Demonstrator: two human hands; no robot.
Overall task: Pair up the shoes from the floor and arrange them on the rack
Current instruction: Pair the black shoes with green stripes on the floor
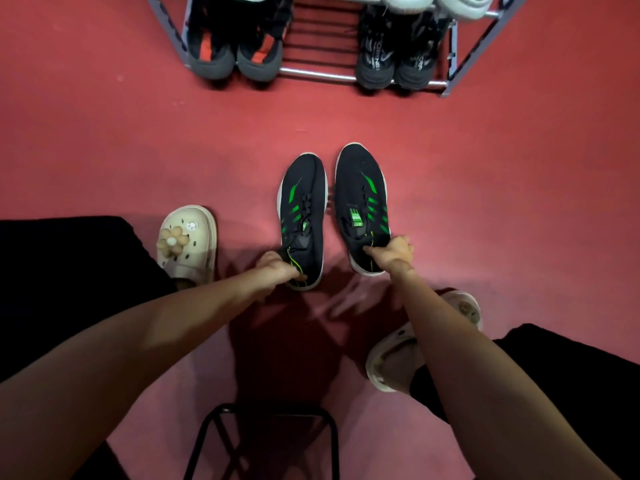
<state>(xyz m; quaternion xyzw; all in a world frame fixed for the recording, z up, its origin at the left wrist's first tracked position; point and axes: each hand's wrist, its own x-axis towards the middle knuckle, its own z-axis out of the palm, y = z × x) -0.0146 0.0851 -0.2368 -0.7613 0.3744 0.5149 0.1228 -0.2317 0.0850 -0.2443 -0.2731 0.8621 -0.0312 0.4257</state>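
Seen from above, a seated person reaches both arms down toward a red floor point(485, 161). The left hand point(277, 266) has its fingers closed on the heel collar of a black sneaker with green stripes point(303, 202); the right hand point(393, 252) pinches the heel collar of the matching sneaker point(362, 199) the same way. The two shoes sit side by side, just apart, toes pointing away toward the rack, which looks like a way of matching them as a pair and carrying both at once by the heels. Whether their soles are resting on the floor or slightly lifted cannot be told. Ahead, well apart from the hands, stands a metal shoe rack point(322, 76). Its bottom shelf holds a black pair with orange patches point(235, 53) on the left and a dark pair with pale lettering point(394, 60) on the right, leaving a bare gap of bars between them, probably wide enough for this pair. Pale shoes point(436, 5) sit on the shelf above. The person wears cream clogs point(188, 240), one by each arm, and a black stool frame point(270, 441) shows between the legs. Nothing lies on the floor between the sneakers and the rack.
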